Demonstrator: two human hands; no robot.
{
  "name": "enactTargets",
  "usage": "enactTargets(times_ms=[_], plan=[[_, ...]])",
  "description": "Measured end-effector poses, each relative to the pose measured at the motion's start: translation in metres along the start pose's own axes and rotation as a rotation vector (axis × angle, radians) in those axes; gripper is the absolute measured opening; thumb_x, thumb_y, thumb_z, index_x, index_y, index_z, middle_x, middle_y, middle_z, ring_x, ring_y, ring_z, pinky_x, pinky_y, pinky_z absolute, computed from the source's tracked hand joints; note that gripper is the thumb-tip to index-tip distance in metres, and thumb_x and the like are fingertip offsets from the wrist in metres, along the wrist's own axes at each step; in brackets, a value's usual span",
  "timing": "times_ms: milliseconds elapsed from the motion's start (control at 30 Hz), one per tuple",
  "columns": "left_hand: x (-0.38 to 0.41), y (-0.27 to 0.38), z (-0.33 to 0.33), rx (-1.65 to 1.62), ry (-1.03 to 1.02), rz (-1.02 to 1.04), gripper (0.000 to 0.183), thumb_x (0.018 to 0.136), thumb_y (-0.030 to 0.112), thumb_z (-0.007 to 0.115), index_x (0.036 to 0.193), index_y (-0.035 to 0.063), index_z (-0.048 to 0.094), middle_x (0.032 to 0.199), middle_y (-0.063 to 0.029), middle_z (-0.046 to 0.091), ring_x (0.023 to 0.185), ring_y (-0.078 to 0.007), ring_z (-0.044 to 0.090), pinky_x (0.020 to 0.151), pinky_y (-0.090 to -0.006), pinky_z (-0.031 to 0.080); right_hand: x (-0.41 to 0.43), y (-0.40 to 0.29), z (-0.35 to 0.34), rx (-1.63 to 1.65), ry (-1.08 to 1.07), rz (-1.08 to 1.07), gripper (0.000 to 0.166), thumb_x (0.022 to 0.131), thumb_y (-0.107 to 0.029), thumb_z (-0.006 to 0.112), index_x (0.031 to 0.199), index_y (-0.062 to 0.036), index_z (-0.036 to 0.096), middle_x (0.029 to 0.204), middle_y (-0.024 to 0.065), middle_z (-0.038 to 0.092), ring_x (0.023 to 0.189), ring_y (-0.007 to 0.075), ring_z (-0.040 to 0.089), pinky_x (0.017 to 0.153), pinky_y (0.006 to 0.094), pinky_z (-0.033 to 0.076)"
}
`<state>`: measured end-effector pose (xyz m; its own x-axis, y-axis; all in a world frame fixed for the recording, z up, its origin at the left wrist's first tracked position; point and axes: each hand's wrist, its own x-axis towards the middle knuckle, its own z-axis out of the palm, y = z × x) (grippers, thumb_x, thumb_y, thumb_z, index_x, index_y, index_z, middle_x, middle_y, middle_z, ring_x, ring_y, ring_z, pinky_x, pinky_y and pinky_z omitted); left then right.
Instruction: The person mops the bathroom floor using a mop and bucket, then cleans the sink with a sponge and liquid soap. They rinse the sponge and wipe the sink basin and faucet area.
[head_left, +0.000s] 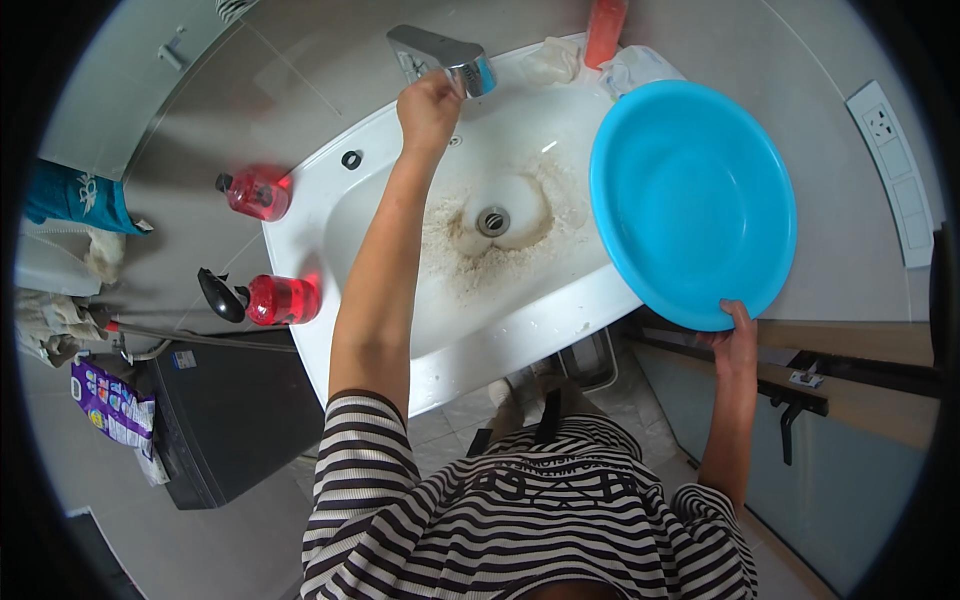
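Note:
My left hand (430, 112) is at the chrome faucet (472, 66), its fingers curled against the underside of the spout end. In my right hand (733, 337) is the lower rim of a blue plastic basin (694, 202), thumb over the edge, held tilted at the right side of the sink; the basin's inside shows no contents. Beneath my left arm lies the white washbasin (375, 217), with brown dirt (487, 262) spread around its metal drain (493, 221). No water stream can be made out at the spout.
Two bottles of red liquid (259, 193) (283, 299) stand on the sink's left edge near a black ring (351, 160). A pink bottle (604, 34) and crumpled plastic packaging (637, 69) sit at the back right. A glass door (825, 450) with a black handle is at lower right.

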<state>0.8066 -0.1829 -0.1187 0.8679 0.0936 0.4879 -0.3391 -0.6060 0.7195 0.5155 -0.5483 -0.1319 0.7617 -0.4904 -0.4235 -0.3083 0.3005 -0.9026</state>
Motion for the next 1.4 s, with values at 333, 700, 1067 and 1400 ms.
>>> enactTargets(times_ms=[333,700,1067,1400], plan=[[-0.029,-0.016,0.006,-0.342,0.303,0.028,0.015,0.08,-0.002,0.061,0.094,0.0014,0.061,0.085,-0.0059,0.06,0.073,-0.0123,0.058,0.064,-0.0241,0.049,-0.001,0.002,-0.01,0.038,0.025,-0.004,0.059,0.072,-0.023,0.064,0.12,0.0017,0.043,0.099,0.0135,0.058,0.076,0.0225,0.064,0.047,0.0319,0.052],[-0.05,-0.022,0.0,-0.347,0.356,-0.073,0.009,0.082,-0.002,0.06,0.09,0.0012,0.056,0.083,-0.0046,0.06,0.072,-0.0106,0.056,0.063,-0.0223,0.048,-0.01,-0.003,0.007,0.054,0.018,-0.031,0.059,0.073,-0.022,0.065,0.123,-0.0009,0.041,0.104,0.0135,0.057,0.079,0.023,0.062,0.049,0.0337,0.053],[-0.048,-0.029,-0.004,-0.363,0.319,-0.08,0.011,0.081,-0.001,0.061,0.09,0.0014,0.057,0.082,-0.0041,0.061,0.072,-0.0097,0.057,0.061,-0.0221,0.048,-0.021,-0.004,0.003,0.038,0.069,-0.103,0.059,0.075,-0.021,0.065,0.125,-0.0005,0.041,0.104,0.0144,0.056,0.081,0.025,0.062,0.049,0.0363,0.052],[-0.044,-0.019,-0.016,-0.291,0.284,-0.006,0.006,0.082,0.004,0.063,0.086,0.0009,0.06,0.075,-0.0051,0.063,0.065,-0.0105,0.058,0.06,-0.0233,0.048,-0.019,0.0,-0.007,0.014,0.051,-0.089,0.056,0.074,-0.023,0.064,0.121,0.0021,0.044,0.097,0.015,0.06,0.073,0.0231,0.064,0.047,0.0332,0.053]])
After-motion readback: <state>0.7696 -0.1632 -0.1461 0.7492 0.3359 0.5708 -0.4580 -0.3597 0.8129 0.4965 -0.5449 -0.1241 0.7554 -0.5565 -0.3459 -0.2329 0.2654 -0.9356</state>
